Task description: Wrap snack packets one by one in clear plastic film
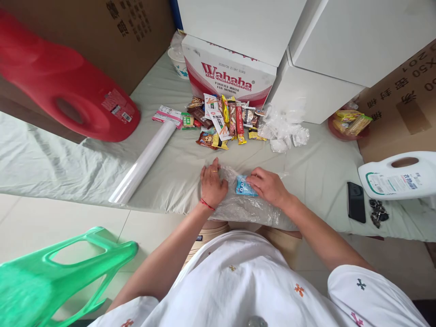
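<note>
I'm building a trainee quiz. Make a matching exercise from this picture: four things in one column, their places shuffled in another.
1 small blue snack packet
2 flat black phone
3 big red plastic jug
4 white roll of plastic film
A at the picture's left edge
B between left hand and right hand
C beside the bunch of keys
D just left of the snack pile
Pairs: 1-B, 2-C, 3-A, 4-D

A pale green sheet (327,168) (creased) bears snack packets (221,120), a film roll (143,163), a phone (356,201) and keys (377,212).
</note>
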`<state>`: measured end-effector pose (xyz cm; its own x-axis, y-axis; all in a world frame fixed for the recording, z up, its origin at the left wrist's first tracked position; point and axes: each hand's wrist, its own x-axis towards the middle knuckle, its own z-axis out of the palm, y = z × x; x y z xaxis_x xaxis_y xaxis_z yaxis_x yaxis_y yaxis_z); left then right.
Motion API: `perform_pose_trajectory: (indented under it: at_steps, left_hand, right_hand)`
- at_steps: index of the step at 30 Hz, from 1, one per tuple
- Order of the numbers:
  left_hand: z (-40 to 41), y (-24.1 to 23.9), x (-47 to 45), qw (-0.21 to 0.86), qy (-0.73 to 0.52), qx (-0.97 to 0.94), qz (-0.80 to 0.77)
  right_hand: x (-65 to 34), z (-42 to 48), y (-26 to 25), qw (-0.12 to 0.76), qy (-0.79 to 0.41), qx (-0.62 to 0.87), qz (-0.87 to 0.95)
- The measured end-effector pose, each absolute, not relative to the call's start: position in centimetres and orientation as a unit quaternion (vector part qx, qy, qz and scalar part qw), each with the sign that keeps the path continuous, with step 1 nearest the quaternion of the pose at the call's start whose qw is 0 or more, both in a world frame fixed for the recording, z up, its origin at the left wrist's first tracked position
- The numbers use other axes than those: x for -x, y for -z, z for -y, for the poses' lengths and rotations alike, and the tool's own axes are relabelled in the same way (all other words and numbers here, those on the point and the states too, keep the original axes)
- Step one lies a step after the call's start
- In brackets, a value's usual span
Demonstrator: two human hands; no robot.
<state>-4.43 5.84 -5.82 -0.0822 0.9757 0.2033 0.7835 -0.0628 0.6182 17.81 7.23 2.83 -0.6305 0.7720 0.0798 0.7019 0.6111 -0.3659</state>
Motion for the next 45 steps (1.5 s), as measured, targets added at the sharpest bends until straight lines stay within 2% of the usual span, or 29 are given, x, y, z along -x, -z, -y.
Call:
perform_pose_trajectory:
  at_steps: [5,12,16,21,24,27,34,40,45]
  left_hand:
    - [-6.2,5.9,5.1,0.163,-0.314,-0.661,-0.661]
    - [-6.4,6.7,8.7,0.212,-0.392,-0.615,-0.65]
    - [-6.2,6.4,11.4,0.176,-0.413,-0.579,-0.68]
    - [-4.4,1.7,10.0,0.106,-0.441,-0.63,-0.63]
    - [-3.6,-0.4,6.8,0.166,-0.357,-0.793,-0.465]
    - [-3.7,0.5,4.7,0.195,-0.275,-0.872,-0.356]
    - [-4.5,5.1,5.6,0.205,-0.237,-0.893,-0.324]
    - [-4.3,5.4,5.8,0.215,-0.202,-0.892,-0.343]
    - [-4.1,4.8,5.5,0.223,-0.13,-0.893,-0.37]
  right_hand:
    - [-17.5,-4.5,-0.6,0.056,-0.122,0.409,0.903]
    - [-18.2,-2.7,1.3,0.06,-0.134,0.377,0.914]
    - [-18.5,-2.0,2.1,0.062,-0.126,0.387,0.911]
    - [-18.4,-1.7,2.3,0.06,-0.124,0.39,0.91]
    - [-18.4,-1.7,2.0,0.061,-0.121,0.388,0.912]
    - [-18.8,-1.4,1.8,0.08,-0.14,0.382,0.91]
    - [-21.4,2.3,2.5,0.2,-0.12,0.388,0.892]
    - [-21.2,4.7,4.4,0.195,-0.09,0.41,0.886]
    - [-20.3,4.4,3.7,0.242,-0.115,0.414,0.87]
